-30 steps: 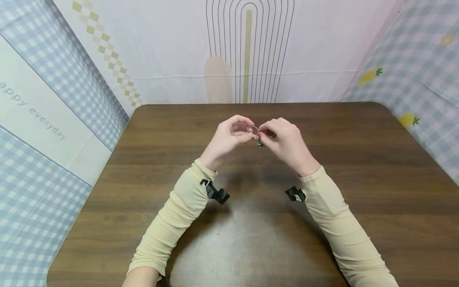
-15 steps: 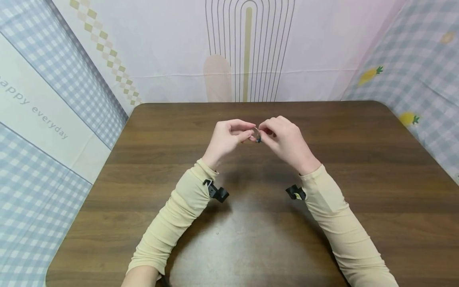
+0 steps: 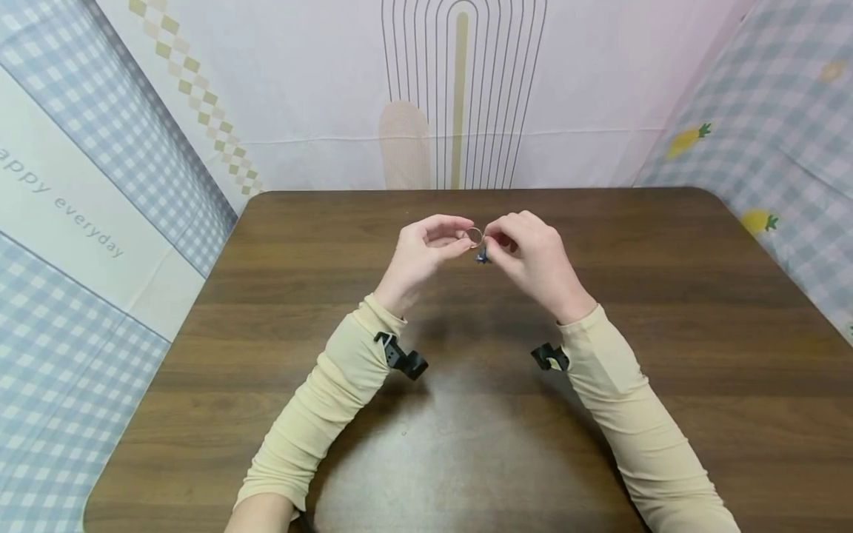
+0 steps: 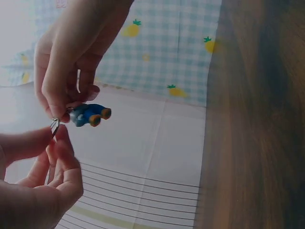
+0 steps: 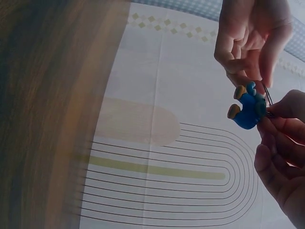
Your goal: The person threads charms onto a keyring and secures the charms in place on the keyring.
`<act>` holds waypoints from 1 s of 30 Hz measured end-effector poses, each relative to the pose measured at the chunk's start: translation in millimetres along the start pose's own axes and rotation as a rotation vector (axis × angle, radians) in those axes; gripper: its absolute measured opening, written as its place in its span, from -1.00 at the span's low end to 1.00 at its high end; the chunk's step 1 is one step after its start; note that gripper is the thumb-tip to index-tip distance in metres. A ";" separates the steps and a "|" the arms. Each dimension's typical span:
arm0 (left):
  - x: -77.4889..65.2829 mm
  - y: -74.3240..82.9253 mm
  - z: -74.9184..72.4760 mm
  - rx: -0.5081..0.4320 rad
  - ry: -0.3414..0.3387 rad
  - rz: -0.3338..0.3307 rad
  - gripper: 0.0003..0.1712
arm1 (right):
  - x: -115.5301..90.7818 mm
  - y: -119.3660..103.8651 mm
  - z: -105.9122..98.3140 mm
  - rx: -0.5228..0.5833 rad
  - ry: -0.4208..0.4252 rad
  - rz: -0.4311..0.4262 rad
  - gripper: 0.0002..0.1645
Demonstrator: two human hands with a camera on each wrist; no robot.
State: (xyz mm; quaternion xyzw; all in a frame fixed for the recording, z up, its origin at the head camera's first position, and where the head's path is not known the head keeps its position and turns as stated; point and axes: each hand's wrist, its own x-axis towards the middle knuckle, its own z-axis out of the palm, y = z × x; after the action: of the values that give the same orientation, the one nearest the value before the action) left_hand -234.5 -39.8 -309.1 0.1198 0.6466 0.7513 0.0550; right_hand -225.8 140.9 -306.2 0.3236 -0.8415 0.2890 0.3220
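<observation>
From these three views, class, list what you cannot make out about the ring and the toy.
- Head view: blue toy too small to identify; fingers cover it.
- Left wrist view: key ring shows edge-on, mostly behind left hand and right hand.
- Right wrist view: the join between ring and toy sits behind fingertips.

Both forearms, in cream sleeves, angle inward and upward from the near edge, raised above the worktop. A black camera mount sits at each wrist. Left hand [image 3: 424, 254]: fingers curled, thumb and forefinger pinched together at the tips, palm turned toward the right hand. Right hand [image 3: 531, 259]: fingers bent, tips bunched in a pinch facing the left hand. Fingertips of the two hands almost meet at centre; wrists well apart. Elbows out of view.
</observation>
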 end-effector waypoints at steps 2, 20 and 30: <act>0.5 -1.3 0.3 -0.002 0.023 0.005 -0.67 | 0.3 -0.4 -0.4 0.004 -0.005 -0.003 -0.92; -0.2 -1.5 0.2 -0.013 -0.011 -0.004 -0.67 | -1.3 1.9 0.2 0.015 -0.016 0.022 -0.91; -0.5 -0.4 1.3 0.032 0.020 0.003 -0.72 | 0.2 2.6 -0.7 0.033 -0.032 0.023 -0.90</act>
State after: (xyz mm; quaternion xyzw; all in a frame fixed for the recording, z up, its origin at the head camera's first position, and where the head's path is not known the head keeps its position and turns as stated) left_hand -233.7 -38.6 -309.4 0.1140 0.6588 0.7422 0.0455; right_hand -227.5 143.0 -306.3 0.3235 -0.8455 0.3012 0.2997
